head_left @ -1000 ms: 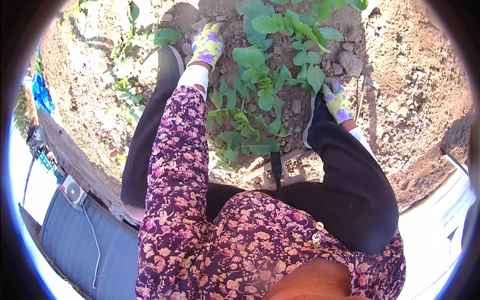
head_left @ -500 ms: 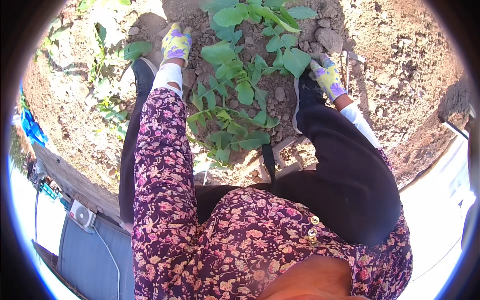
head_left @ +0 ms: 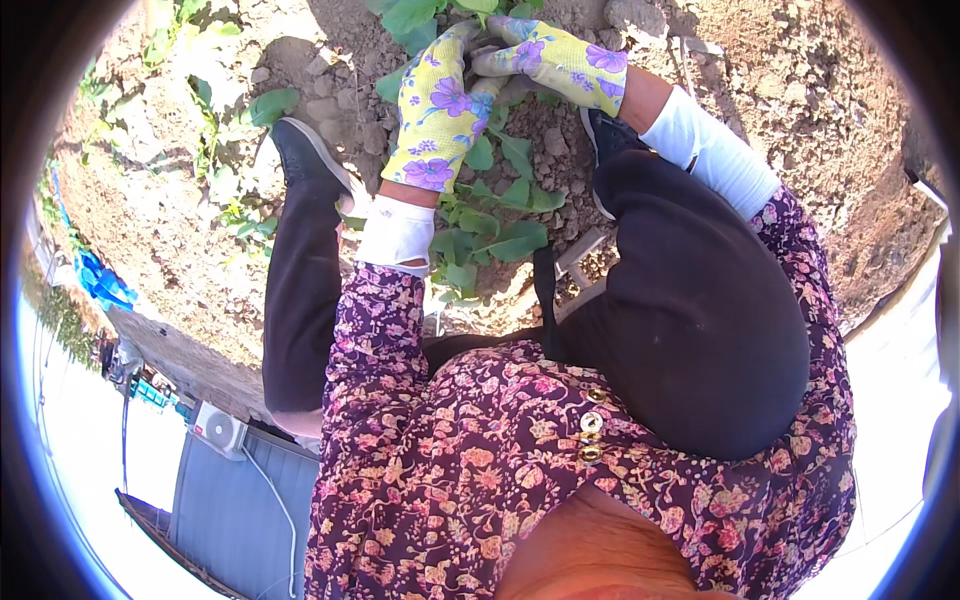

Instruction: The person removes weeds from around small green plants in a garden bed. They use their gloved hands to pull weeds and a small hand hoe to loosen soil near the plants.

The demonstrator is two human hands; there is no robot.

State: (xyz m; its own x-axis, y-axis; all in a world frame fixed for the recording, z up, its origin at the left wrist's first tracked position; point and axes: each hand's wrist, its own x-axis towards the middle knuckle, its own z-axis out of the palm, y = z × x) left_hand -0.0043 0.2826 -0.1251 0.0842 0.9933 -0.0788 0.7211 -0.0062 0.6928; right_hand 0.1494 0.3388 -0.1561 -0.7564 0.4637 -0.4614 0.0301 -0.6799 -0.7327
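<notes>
Leafy green plant (head_left: 518, 240): rooted low between the two shoes, its lobed leaves spreading under the hands and on the body side of them; some leaves touch or lie just beside the left glove, and more show beyond the fingertips at the upper edge.
Left hand (head_left: 435, 115): in a yellow garden glove with purple flowers, reaching straight out from the body, back of the hand largely toward the camera, fingers bent inward to the right.
Right hand (head_left: 565, 68): in a matching glove, coming across from the right and pointing left, its fingers against or just beside the left hand's.
Fingers: curled on both hands and gathered close together above the leaves; whether they are clamped on a stem or leaf cannot be told, as the gloves hide it.
Forearms: the left one runs nearly straight up the view, a white cuff (head_left: 398, 232) at its wrist; the right one slants inward past the bent right knee (head_left: 745, 380).
Shoes: dark left shoe (head_left: 305, 150) left of the plant, dark right shoe (head_left: 608, 140) partly beneath the right forearm.
Ground: dry, lumpy soil (head_left: 820, 150).
</notes>
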